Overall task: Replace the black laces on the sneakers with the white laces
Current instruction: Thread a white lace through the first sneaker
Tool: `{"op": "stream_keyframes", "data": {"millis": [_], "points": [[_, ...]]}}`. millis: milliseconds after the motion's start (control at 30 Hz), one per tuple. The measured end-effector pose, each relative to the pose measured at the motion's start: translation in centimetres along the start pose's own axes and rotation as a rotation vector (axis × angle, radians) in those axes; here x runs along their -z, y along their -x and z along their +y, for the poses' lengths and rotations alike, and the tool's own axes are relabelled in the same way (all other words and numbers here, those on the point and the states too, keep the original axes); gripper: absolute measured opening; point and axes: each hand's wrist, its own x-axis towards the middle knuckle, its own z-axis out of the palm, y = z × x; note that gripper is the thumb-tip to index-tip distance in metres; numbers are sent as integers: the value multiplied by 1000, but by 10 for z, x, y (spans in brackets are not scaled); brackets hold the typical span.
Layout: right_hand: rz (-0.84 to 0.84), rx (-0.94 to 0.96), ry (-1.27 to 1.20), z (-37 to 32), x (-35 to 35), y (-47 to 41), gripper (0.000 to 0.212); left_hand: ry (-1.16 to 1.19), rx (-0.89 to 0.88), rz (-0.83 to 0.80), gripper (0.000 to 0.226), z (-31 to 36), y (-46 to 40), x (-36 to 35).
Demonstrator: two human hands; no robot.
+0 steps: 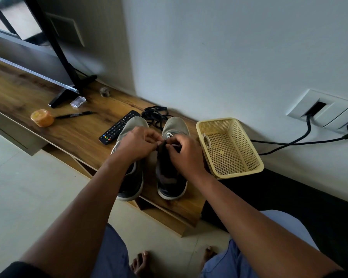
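On the low wood-grain desk (72,135), a pair of grey fabric sneakers with dark heels and white soles stood toes to the wall, the left sneaker (129,161) and the right sneaker (172,157) just apart. Both hands met over the right one: the left hand (138,144) and the right hand (186,155) had their fingers curled narrow, each appearing to pinch the thin white lace (174,145) at the eyelets near the tongue. The removed black laces (156,115) lay in a loose heap beyond the toes (beside a black remote control (119,127)). A second white lace (207,140) hung over the near wall of the pale yellow perforated plastic basket (239,169). The step appeared to be threading white lace up the right sneaker; the left showed no lace where visible. The next move would likely call for feeding a lace tip through the next eyelet and drawing both ends even.
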Motion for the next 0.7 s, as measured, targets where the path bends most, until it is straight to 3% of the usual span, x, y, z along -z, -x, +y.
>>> {"op": "stream_keyframes", "data": {"millis": [133,267,500,567,700], "points": [[-61,7,-104,-6,6,1,29,-147,-28,35,8,9,1,-2],[-80,64,-35,-8,4,-1,22,-203,-2,74,23,16,3,-4],[-20,85,116,-10,5,-1,23,-206,-61,312,12,19,6,-2],[-5,62,124,-11,7,0,19,-67,-43,399,15,16,4,9],[-4,23,142,-11,7,2,17,667,-113,480,28,7,4,41]]}}
